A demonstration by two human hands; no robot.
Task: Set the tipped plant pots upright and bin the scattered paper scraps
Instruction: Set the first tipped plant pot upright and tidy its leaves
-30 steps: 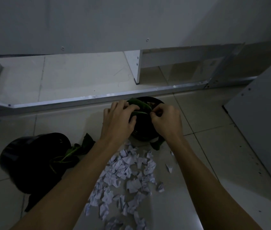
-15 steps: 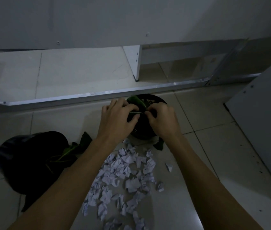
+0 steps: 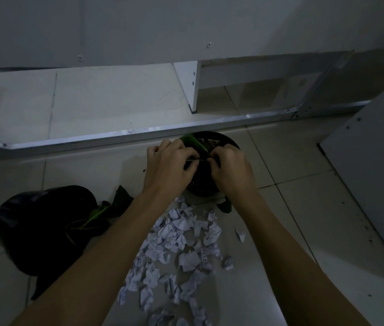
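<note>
A black plant pot (image 3: pixel 219 140) stands upright on the floor tiles, soil showing inside and a green leaf (image 3: pixel 192 141) at its far left rim. My left hand (image 3: pixel 169 168) and my right hand (image 3: pixel 230 169) meet over the pot, fingers pinched on a thin plant stem (image 3: pixel 198 160) between them. A second black pot (image 3: pixel 40 222) lies tipped on its side at the left, its leaves (image 3: pixel 106 210) spilling toward the middle. Several crumpled white paper scraps (image 3: pixel 181 245) are scattered on the floor between my forearms.
A metal floor rail (image 3: pixel 139 134) runs across just behind the upright pot. A white panel foot (image 3: pixel 192 88) stands behind it. A grey cabinet side (image 3: pixel 374 161) rises at the right. A fallen leaf (image 3: pixel 226 205) lies by the pot's near side.
Both hands stay on the stem over the upright pot, shifting only slightly. The view has drifted a little.
</note>
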